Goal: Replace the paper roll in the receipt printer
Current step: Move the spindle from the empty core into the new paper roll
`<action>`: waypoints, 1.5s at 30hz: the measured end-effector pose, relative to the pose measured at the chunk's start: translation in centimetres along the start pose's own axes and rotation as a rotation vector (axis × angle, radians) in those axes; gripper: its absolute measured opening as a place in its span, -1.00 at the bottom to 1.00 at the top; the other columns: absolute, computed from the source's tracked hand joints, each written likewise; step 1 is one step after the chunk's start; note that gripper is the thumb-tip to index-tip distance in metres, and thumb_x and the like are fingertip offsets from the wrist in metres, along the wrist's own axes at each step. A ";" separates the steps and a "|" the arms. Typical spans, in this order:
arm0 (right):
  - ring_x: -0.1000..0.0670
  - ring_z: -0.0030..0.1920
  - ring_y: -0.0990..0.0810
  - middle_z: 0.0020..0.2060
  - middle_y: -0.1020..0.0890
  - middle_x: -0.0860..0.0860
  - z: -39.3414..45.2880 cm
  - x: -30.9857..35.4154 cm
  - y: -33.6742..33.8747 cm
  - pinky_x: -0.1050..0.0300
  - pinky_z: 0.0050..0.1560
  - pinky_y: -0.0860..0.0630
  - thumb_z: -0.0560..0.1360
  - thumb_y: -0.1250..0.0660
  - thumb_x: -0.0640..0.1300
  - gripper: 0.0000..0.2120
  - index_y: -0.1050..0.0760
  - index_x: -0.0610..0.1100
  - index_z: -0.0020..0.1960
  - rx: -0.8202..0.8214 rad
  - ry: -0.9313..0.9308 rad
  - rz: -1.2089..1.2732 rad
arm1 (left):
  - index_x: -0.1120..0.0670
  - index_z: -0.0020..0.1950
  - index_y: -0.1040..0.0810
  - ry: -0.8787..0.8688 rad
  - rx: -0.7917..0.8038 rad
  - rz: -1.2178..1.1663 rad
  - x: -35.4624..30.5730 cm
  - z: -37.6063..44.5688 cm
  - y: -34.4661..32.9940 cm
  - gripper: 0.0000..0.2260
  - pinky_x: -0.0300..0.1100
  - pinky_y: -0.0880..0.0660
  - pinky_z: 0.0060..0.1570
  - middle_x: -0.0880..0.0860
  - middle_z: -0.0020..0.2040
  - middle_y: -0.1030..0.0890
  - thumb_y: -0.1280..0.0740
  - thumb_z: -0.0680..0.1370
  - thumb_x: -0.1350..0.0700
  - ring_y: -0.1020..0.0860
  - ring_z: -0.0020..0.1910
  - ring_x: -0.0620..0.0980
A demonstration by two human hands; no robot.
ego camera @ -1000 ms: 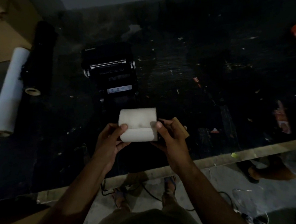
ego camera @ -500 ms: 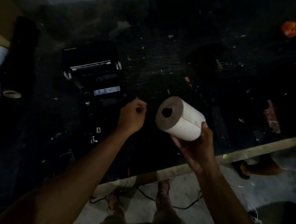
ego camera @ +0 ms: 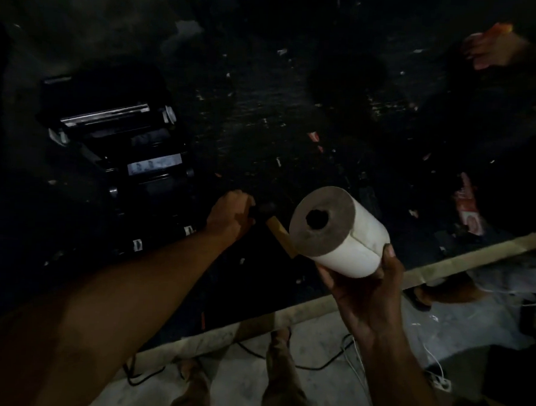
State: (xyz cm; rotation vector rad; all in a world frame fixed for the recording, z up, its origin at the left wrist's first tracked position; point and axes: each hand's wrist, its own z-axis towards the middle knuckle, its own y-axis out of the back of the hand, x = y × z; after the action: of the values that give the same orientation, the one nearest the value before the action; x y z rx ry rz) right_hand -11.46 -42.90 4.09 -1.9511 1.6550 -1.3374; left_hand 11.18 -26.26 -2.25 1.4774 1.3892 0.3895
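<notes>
The right hand (ego camera: 361,288) grips a white roll (ego camera: 339,231) above the worktop (ego camera: 296,111) edge, its dark core facing up-left. The left hand (ego camera: 230,216) is fisted; contents unclear. Farther left, the black printer (ego camera: 118,139) lies open.

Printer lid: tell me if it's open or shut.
Open: the printer lid is tipped back, baring its inside; the paper roll is outside it.

One paper roll (ego camera: 343,231), one printer (ego camera: 120,145), two hands.
</notes>
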 end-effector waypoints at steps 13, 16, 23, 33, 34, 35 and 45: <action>-0.22 0.28 -0.62 0.31 -0.62 -0.15 0.2 -2.7 -1.0 -0.11 0.09 -0.63 0.45 -0.37 0.26 -0.50 -0.62 0.02 0.28 0.020 -0.103 -0.028 | 0.02 0.11 -0.73 -0.013 -0.452 -0.696 -0.2 -9.7 7.2 -0.75 -0.39 -0.59 -0.10 -0.12 -0.11 -0.72 -0.57 0.45 0.17 -0.68 -0.16 -0.24; -0.22 0.25 -0.64 0.29 -0.64 -0.16 0.2 -3.9 -2.6 -0.11 0.07 -0.64 0.37 -0.44 0.26 -0.48 -0.65 0.01 0.24 0.040 -0.148 -0.040 | 0.04 0.13 -0.74 -0.081 -0.499 -0.700 -0.3 -13.5 8.7 -0.74 -0.30 -0.62 -0.10 -0.06 -0.09 -0.73 -0.57 0.45 0.18 -0.69 -0.14 -0.16; -0.21 0.23 -0.65 0.27 -0.65 -0.15 -0.2 -6.4 -6.0 -0.11 0.08 -0.64 0.33 -0.48 0.25 -0.46 -0.67 -0.01 0.21 0.127 -0.226 -0.044 | 0.00 0.13 -0.74 0.012 -0.328 -1.361 0.1 -17.5 10.9 -0.71 -0.09 -0.65 -0.01 0.07 0.04 -0.77 -0.53 0.44 0.23 -0.72 0.06 0.07; -0.18 0.12 -0.71 0.23 -0.67 -0.17 -1.0 -7.9 -8.3 -0.05 -0.01 -0.65 0.23 -0.56 0.26 -0.36 -0.67 -0.05 0.21 0.212 -0.298 -0.048 | -0.08 0.30 -0.66 -0.241 -0.101 -1.309 2.1 -19.6 12.0 -0.61 -0.18 -0.59 0.08 0.08 0.02 -0.73 -0.50 0.48 0.16 -0.68 0.12 0.01; -0.18 0.11 -0.71 0.22 -0.67 -0.18 -1.1 -8.0 -8.3 -0.05 -0.02 -0.65 0.23 -0.56 0.26 -0.36 -0.67 -0.05 0.21 0.216 -0.300 -0.046 | -0.07 0.29 -0.67 -0.262 -0.175 -1.246 2.0 -19.7 12.1 -0.62 -0.20 -0.58 0.07 0.10 0.00 -0.73 -0.50 0.49 0.19 -0.69 0.09 -0.01; -0.19 0.10 -0.71 0.22 -0.67 -0.18 -1.1 -8.2 -8.3 -0.06 -0.02 -0.66 0.25 -0.55 0.25 -0.37 -0.67 -0.06 0.21 0.217 -0.301 -0.040 | -0.06 0.27 -0.68 -0.280 -0.291 -1.156 1.9 -19.7 12.2 -0.63 -0.23 -0.58 0.05 0.11 -0.01 -0.73 -0.49 0.50 0.23 -0.69 0.05 -0.04; -0.22 0.17 -0.68 0.29 -0.62 -0.22 -1.6 -8.6 -8.5 -0.08 0.01 -0.66 0.33 -0.49 0.25 -0.27 -0.51 -0.10 0.40 0.160 -0.291 -0.045 | 0.13 0.23 -0.69 -0.452 -0.708 -0.450 0.8 -21.3 11.3 -0.66 -0.13 -0.63 -0.15 0.06 0.00 -0.64 -0.51 0.47 0.32 -0.64 -0.10 -0.08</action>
State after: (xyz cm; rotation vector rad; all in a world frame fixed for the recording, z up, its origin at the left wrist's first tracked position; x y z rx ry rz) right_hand -6.55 -32.02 6.77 -1.9872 1.3357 -1.1003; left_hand 0.66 -14.00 15.63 0.5974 1.0191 0.2039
